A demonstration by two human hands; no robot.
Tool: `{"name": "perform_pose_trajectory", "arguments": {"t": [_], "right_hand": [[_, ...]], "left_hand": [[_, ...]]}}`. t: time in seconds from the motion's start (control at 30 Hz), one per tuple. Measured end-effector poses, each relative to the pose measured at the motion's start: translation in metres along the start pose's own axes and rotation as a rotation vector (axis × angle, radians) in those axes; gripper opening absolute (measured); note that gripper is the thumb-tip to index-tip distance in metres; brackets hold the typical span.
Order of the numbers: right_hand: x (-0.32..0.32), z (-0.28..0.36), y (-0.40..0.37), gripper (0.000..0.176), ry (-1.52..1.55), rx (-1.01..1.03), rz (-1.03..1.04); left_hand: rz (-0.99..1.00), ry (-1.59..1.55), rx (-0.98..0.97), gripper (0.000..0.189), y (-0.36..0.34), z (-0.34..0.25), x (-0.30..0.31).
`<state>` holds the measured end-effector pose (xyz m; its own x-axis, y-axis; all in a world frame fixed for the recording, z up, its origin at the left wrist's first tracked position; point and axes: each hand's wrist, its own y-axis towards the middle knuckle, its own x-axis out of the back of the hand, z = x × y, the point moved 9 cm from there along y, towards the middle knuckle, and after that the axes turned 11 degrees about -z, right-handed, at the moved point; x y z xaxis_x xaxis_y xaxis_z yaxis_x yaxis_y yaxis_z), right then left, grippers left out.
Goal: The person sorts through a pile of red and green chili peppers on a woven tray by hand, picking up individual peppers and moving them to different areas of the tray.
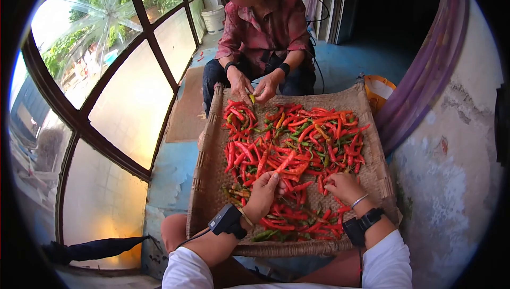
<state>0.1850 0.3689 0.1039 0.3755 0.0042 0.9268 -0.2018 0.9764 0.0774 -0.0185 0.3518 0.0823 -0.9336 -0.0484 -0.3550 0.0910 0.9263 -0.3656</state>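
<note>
Red chili peppers, with some green and orange ones mixed in, lie spread over a woven tray. My left hand is over the near middle of the tray, thumb and fingers pinched on a red chili pepper that points up and away. To its right, my right hand is closed just above the peppers at the tray's right side. Its fingertips are bent together, and what they hold, if anything, cannot be made out. Both wrists wear black devices.
Across the tray sits another person, whose hands hold a yellow-green pepper. A paned window runs along the left, one pane cracked. On the right are a purple curtain, a wall and an orange-and-white container. A dark umbrella lies lower left.
</note>
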Motion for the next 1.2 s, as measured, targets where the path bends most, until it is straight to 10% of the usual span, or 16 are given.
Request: {"name": "perform_pose_trajectory", "arguments": {"t": [0.23,0.43,0.63,1.2], "right_hand": [[-0.036,-0.032,-0.019,0.023,-0.402,-0.105,0.45],[-0.031,-0.024,-0.016,0.024,-0.448,0.02,0.235],[-0.044,-0.017,-0.023,0.032,-0.501,-0.055,0.524],[-0.024,0.01,-0.022,0.021,-0.333,0.012,0.574]], "left_hand": [[-0.184,-0.391,0.108,0.023,0.001,0.01,0.018],[0.153,0.029,0.216,0.02,-0.012,0.028,-0.018],[0.363,0.206,0.275,0.019,-0.023,0.052,-0.035],[0.372,0.278,0.254,0.017,-0.022,0.056,-0.038]]}}
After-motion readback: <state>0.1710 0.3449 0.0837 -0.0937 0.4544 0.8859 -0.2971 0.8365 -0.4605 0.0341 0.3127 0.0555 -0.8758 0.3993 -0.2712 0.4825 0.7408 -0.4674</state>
